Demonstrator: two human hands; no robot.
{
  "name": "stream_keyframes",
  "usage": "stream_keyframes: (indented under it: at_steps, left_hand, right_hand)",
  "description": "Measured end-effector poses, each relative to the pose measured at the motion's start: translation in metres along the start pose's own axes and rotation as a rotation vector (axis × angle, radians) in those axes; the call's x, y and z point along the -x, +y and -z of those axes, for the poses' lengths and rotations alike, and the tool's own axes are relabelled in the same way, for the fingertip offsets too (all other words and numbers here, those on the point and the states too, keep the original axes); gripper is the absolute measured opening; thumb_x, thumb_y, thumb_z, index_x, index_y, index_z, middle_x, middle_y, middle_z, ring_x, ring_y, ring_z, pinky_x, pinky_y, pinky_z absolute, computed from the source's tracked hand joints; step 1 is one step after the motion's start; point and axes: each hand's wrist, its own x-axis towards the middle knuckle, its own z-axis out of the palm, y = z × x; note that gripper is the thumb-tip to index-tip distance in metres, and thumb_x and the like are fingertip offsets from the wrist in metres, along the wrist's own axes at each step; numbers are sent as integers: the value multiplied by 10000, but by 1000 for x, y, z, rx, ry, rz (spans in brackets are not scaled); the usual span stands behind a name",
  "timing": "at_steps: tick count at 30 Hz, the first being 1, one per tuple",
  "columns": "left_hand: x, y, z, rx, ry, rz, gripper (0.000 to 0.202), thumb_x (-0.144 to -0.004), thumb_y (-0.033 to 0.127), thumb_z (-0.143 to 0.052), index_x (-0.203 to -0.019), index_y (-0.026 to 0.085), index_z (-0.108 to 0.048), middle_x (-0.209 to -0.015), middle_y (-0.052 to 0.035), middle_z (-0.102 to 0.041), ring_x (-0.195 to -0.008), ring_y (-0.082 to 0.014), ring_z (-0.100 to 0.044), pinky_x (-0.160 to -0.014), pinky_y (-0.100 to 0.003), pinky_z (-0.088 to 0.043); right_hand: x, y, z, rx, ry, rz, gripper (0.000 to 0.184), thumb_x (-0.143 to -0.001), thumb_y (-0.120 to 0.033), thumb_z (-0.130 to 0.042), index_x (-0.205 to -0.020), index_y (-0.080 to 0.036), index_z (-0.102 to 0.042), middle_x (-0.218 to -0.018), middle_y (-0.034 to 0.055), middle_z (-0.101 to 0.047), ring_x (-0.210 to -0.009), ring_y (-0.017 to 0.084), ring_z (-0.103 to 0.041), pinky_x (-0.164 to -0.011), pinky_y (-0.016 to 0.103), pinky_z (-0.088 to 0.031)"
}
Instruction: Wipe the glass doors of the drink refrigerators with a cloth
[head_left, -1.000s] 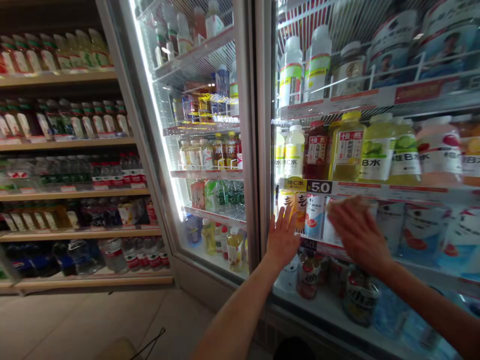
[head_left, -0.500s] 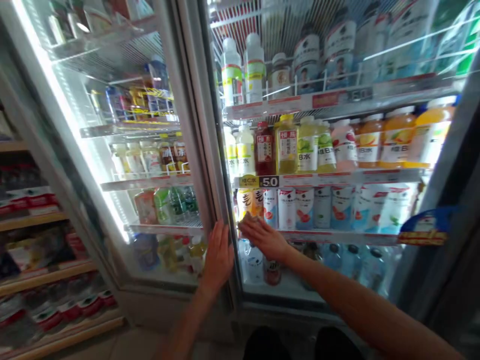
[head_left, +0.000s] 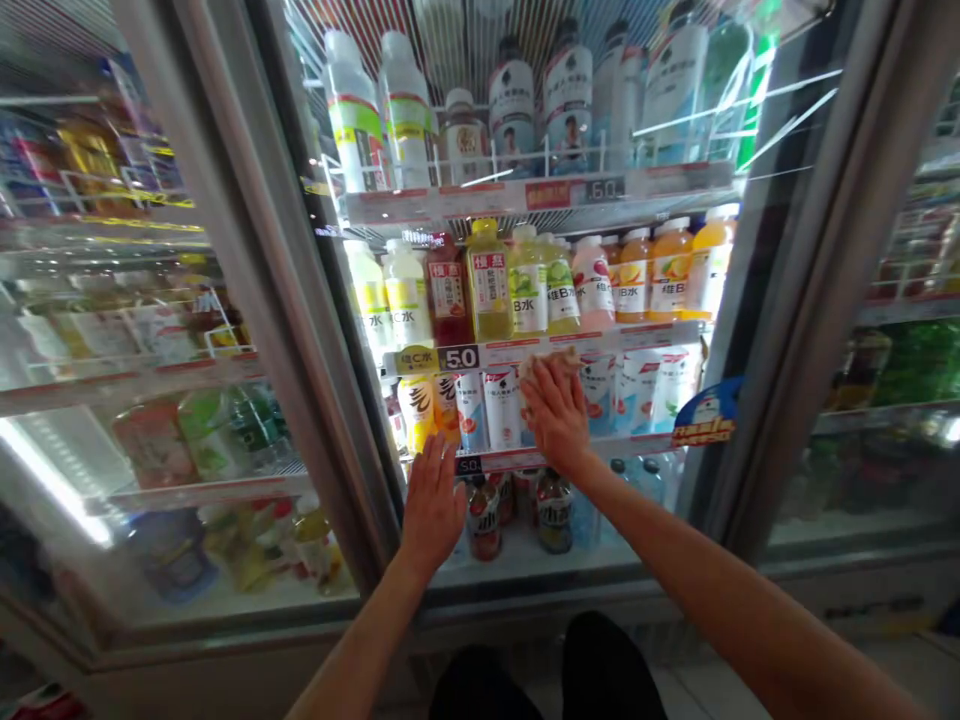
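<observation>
One crumpled, pale cloth lay against the smooth glass door, before rows of rounded plastic bottles. The right hand pressed it nearly flat, fingers extended. The left hand, lower and apart, had straight fingers and gripped nothing visible. Two white-capped bottles stood upper left.

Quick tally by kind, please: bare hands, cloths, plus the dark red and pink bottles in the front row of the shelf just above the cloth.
Bare hands: 2, left hand and right hand
Cloth: 1
Dark red bottle: 1
Pink bottle: 1
Total: 5
</observation>
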Motion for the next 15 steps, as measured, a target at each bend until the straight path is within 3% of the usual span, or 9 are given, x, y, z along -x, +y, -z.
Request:
stream_keyframes:
  at_steps: [5, 6, 11, 12, 15]
  left_hand:
    - [-16, 25, -15, 49, -9, -70, 678, -842, 138, -452, -1450, 136, -149, -1473, -168, -306, -1405, -245, -183, -1092, -449, -318]
    - [-18, 29, -18, 61, -5, -77, 677, -842, 135, -452, -1448, 135, -153, -1474, -169, -302, -1405, -245, -183, -1094, -451, -313]
    - [-23, 45, -33, 122, 6, -96, 669, -854, 152, -439, -1451, 161, -138, -1497, -153, -259, -1405, -239, -181, -1102, -465, -296]
    - [-23, 47, -36, 124, 0, -98, 662, -858, 157, -433, -1452, 166, -139, -1500, -148, -255, -1405, -237, -181, -1103, -463, -295]
    - [-24, 50, -40, 108, -4, -115, 651, -858, 152, -432, -1449, 166, -159, -1499, -142, -261, -1402, -229, -192, -1111, -447, -282]
  right_hand:
    - [41, 4, 7, -37, -149, 299, 435, -846, -113, -447, -1259, -229, -517, -1382, 37, -492, -1388, 162, -259, -1161, 442, -186]
    - [40, 5, 8, -24, -140, 279, 425, -851, -116, -439, -1251, -231, -524, -1376, 34, -499, -1388, 161, -260, -1162, 440, -182]
    - [7, 10, 8, 63, 53, -80, 443, -878, -161, -420, -1317, -195, -469, -1424, 87, -430, -1423, 209, -138, -1156, 500, -154]
    - [7, 11, 8, 55, 51, -67, 452, -877, -156, -417, -1324, -200, -463, -1427, 81, -428, -1423, 205, -134, -1158, 499, -149]
    - [29, 23, 11, 0, -40, 155, 482, -859, -127, -428, -1328, -232, -460, -1416, 40, -448, -1414, 171, -178, -1173, 446, -144]
